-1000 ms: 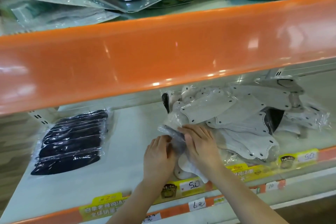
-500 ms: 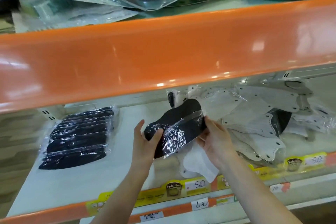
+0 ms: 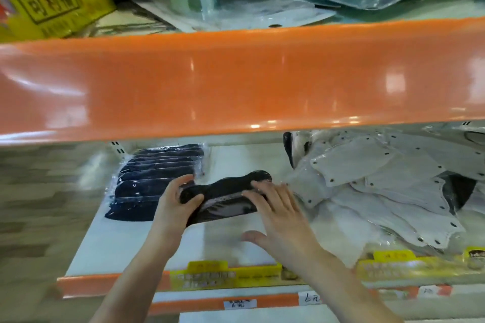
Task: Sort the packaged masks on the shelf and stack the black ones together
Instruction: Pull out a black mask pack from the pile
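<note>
- Black mask in clear plastic wrap [image 3: 223,198]: held above white shelf board [image 3: 112,241], between stack of wrapped black masks [image 3: 154,181] and heap of white masks [image 3: 367,186].
- Left hand [image 3: 174,207]: fingers and thumb curled round its left end.
- Right hand [image 3: 280,215]: fingers nearly straight, resting on its right end, thumb spread clear.

Your left hand [image 3: 175,202] covers one end of the black mask [image 3: 225,196], and motion blur makes the yellow price labels [image 3: 225,274] unreadable.
</note>
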`<state>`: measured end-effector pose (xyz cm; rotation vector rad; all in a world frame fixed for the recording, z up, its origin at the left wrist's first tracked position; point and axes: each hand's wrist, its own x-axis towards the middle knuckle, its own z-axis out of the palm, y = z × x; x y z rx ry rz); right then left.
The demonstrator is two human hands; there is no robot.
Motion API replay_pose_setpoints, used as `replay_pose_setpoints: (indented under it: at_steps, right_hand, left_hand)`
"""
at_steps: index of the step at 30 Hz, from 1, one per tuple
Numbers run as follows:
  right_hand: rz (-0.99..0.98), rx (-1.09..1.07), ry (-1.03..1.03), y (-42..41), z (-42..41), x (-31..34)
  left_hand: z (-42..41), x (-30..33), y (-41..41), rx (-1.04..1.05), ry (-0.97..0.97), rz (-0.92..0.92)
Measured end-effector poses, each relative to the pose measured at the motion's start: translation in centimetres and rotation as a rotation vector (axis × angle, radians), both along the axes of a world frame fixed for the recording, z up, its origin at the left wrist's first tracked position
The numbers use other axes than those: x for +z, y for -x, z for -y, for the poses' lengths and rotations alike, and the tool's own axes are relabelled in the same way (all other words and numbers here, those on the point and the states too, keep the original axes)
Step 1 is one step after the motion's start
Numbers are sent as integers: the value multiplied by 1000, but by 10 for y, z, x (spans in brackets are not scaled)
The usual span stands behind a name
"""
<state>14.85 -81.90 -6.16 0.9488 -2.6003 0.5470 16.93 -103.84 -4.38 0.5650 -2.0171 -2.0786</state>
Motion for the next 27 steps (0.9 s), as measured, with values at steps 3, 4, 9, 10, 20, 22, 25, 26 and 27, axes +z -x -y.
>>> replay_pose_setpoints:
  at_steps: [3, 4, 9, 10, 20, 22, 25, 26, 27]
  right_hand:
    - [-131, 12, 78, -3, 27, 1]
    - [-146, -3, 118, -3, 35, 1]
    - [-193, -39, 122, -1, 72, 1]
    - [-210, -44, 130, -1, 81, -1]
    - [-285, -42, 310, -14, 159, -2]
    - [-264, -72, 233, -15, 167, -12]
    - [-183, -141, 105, -18, 176, -26]
    - [-156, -153, 85, -18, 177, -31]
    - [-131, -161, 70, -18, 179, -36]
  left_hand:
    - [17, 7, -9, -65, 62, -30]
    - [23, 7, -12, -71, 124, -27]
    - [48, -3, -33, 75, 1132, -214]
    - [51, -4, -37, 60, 1244, -282]
    - [98, -19, -52, -5, 1463, -351]
    - [113, -27, -48, -23, 1484, -317]
    - [131, -43, -43, -100, 1555, -214]
    - [135, -49, -41, -122, 1564, -179]
    - [138, -55, -40, -132, 1566, -152]
